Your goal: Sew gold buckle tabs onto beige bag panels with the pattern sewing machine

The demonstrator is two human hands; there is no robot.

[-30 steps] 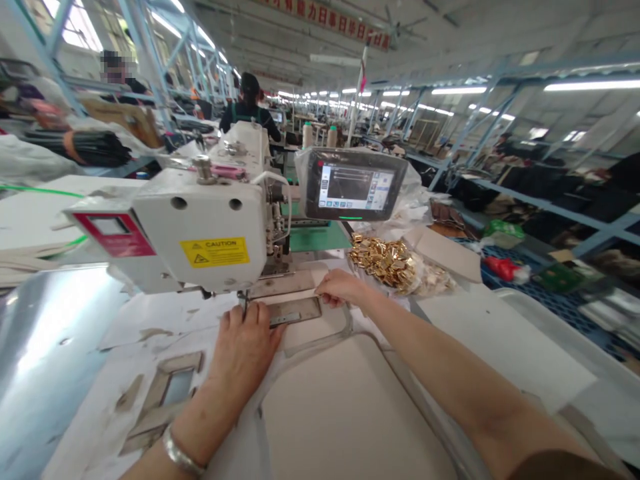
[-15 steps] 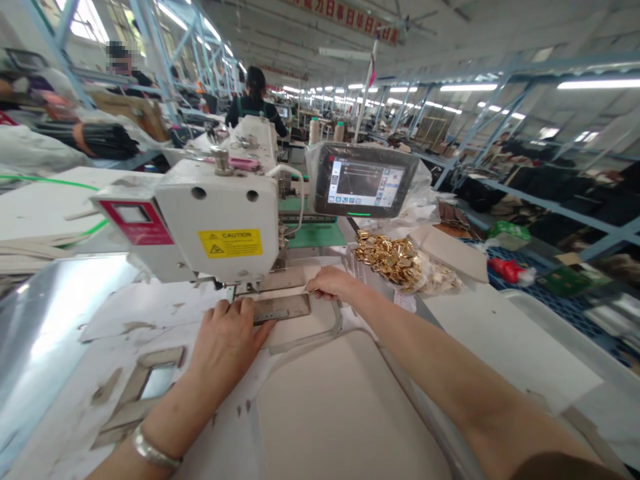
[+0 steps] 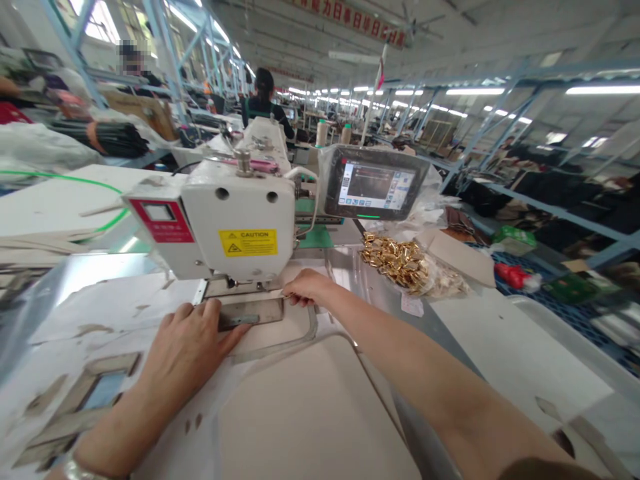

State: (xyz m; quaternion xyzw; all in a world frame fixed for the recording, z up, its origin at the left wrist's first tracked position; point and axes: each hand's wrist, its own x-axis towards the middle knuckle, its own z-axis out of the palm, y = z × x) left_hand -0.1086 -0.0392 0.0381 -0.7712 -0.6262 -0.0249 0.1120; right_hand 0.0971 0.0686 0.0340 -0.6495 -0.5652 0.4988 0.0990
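View: head camera, looking down along both forearms at a sewing machine [image 3: 235, 220] on a white table [image 3: 500, 340].
Left hand [image 3: 193, 340]: lies flat, palm down, with the fingers stretched out and slightly apart. It grips nothing, and the fingertips touch the near left edge of the plate [image 3: 250, 311].
Right hand [image 3: 307, 288]: the fingers are curled together, pinching the right end of the strip [image 3: 273, 292].
Plate: grey metal, flat on the table just below the machine head, between the two hands.
Strip: pale and narrow, it runs along the far edge of the plate, under the machine head. Whether the needle touches it cannot be told.
Machine: a white head with a yellow caution label [image 3: 249, 243] and a red panel [image 3: 163, 221] on its left end.
Frame [image 3: 295, 340]: a clear curved rim on the near side of the plate.
Panel [image 3: 300, 413]: a large pale sheet lying between the forearms.
Screen [image 3: 376, 183]: lit, wrapped in plastic, to the right of the machine head.
Buckles [image 3: 400, 261]: a gold heap in a clear bag, to the right of the right hand and apart from it.
Box [image 3: 460, 257]: flat cardboard, just beside the buckles.
Bracelet [image 3: 75, 470]: silver, on the left wrist at the picture's lower edge.
Background: a person [image 3: 264, 100] stands farther up the line, back turned.
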